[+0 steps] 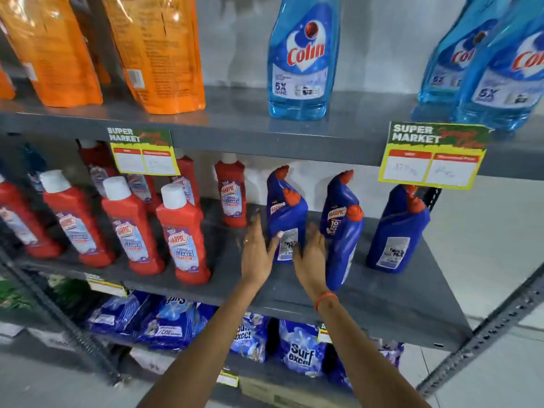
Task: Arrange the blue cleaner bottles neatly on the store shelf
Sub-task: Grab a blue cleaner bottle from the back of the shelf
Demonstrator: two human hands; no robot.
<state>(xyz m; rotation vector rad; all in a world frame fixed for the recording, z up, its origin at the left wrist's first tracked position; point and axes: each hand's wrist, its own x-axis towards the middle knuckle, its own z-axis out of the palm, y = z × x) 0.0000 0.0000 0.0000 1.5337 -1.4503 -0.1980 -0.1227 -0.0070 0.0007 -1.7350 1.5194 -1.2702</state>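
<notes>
Starting at the far left of the middle shelf [229, 278], the red Harpic bottles [184, 240] are standing in loose rows, white caps up, labels reading "Harpic Bathroom Cleaner". Above them the orange pouches [159, 51] are leaning together, print too blurred to read, and a yellow tag [144, 153] is showing "Super Market".

Moving in, the left hand [259, 254] is reaching onto the shelf, fingers spread and flat, thumb touching the lower label of the nearest blue Harpic bottle [287, 219]. The right hand [312, 260] is pressing in from the other side, palm open, an orange wristband [325, 300] on the wrist. So both hands are bracketing that bottle without closing round it: a loose two-sided cup, not a clench.

Just to the right, a second blue bottle [343, 245] is tilting forward, touching the right hand's outer edge, with another upright behind it reading "Harpic 10x". Further right, a third blue pair [397, 231] is standing apart near the shelf's end, under a second Super Market tag [432, 156].

Judging by shape, these are stiff plastic, likely full and fairly heavy, smooth-sided, and top-heavy with those angled orange necks; taking them low around the body looks safest.

Up top, the clear blue Colin bottles [303, 60] are reading "5X Shine". Below, Surf Excel packs [300, 348] are lying flat.
</notes>
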